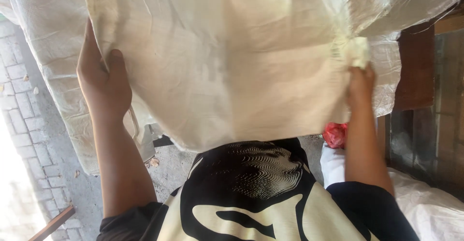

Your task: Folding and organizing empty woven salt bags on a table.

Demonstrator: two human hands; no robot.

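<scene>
Sack (pixel 227 67) of white woven plastic, one in hand, held up at chest height and filling the upper view. Left hand (pixel 101 81) clamped on its left edge, thumb in front; right hand (pixel 360 84) closed around a bunched corner. Second sack (pixel 58 91) behind. One red bag (pixel 335 134) below. Paved ground (pixel 24 139) lay open on the left, wooden boards (pixel 415 67) close on the right.

An off-white woven sack (pixel 227 62) with a fine mesh texture fills the upper view. Below the sack, a black shirt (pixel 251 192) with cream wavy-line print is seen. Right of the sack, a red bag (pixel 335 134) and dark brown wood (pixel 415 67) are shown; left of it, grey paving bricks (pixel 24 125)
</scene>
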